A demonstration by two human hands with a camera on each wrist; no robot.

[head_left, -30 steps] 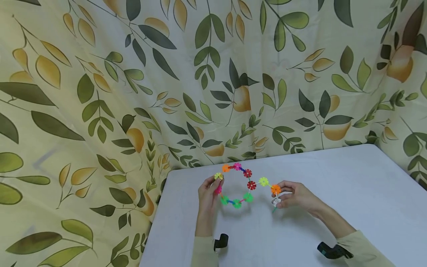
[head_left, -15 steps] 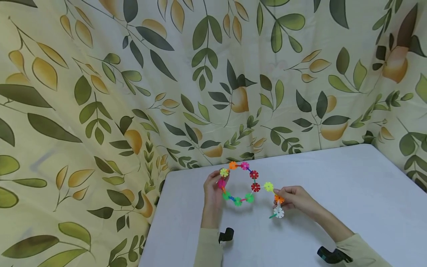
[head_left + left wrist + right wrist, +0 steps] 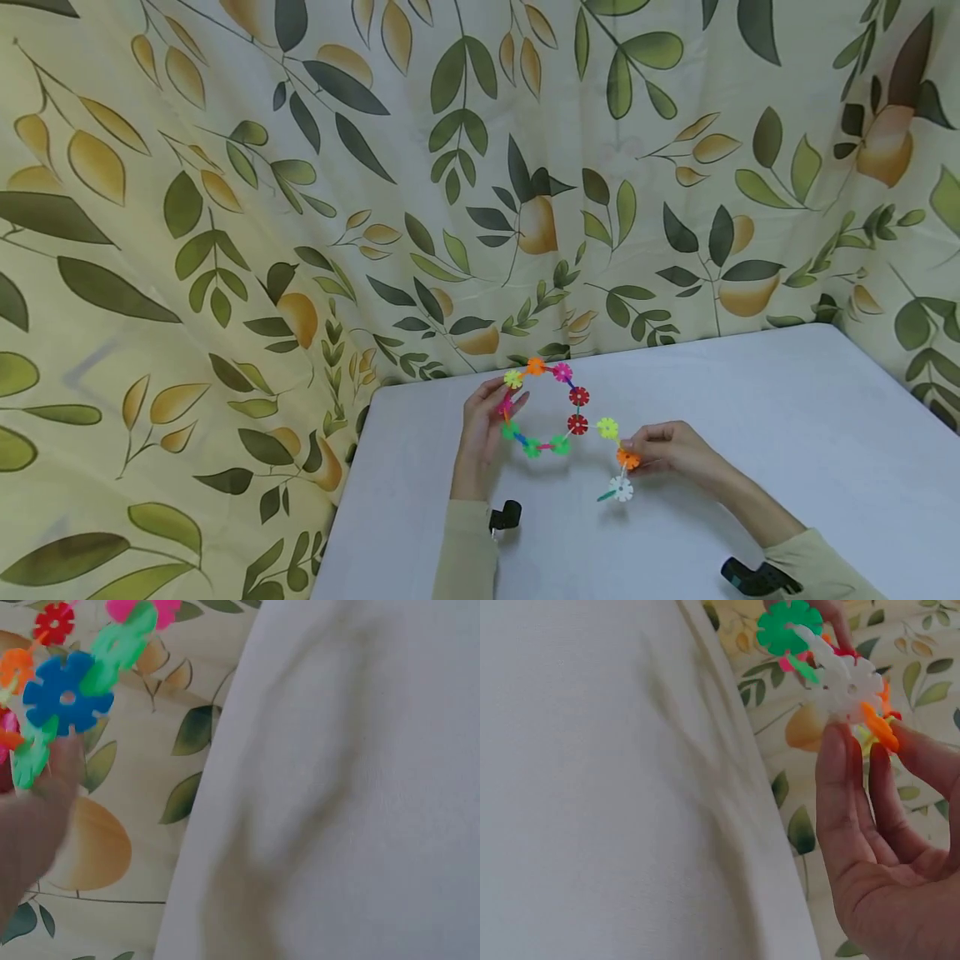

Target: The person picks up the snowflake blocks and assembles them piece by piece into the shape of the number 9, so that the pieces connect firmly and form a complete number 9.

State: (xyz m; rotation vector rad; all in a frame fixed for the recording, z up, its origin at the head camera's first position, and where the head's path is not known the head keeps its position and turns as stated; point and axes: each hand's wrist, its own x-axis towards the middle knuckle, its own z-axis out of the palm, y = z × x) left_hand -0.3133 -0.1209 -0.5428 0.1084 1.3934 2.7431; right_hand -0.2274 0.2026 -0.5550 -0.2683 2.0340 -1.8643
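Note:
Above the table, notched snowflake discs are joined edge to edge into a ring with a short tail. In the head view my left hand [image 3: 480,429] holds the ring's left side, by a pink disc [image 3: 506,406] and a yellow disc [image 3: 513,380]. Two red discs [image 3: 577,425] form the ring's right side, where the tail begins. My right hand [image 3: 671,450] pinches the tail at an orange disc [image 3: 628,459]. Below that hang a white disc [image 3: 620,488] and a green disc seen edge-on. The right wrist view shows thumb and fingers at the orange disc [image 3: 880,727], with the white disc [image 3: 851,686] beyond.
A white-covered table [image 3: 750,400] lies beneath both hands. Leaf-patterned curtain [image 3: 420,167] closes off the back and left side. Black wrist cameras [image 3: 506,515] jut from both sleeves.
The ring and my left hand have shifted slightly right and up. My right hand has dropped a little with the tail, and the white disc now hangs lower, out from behind the fingers.

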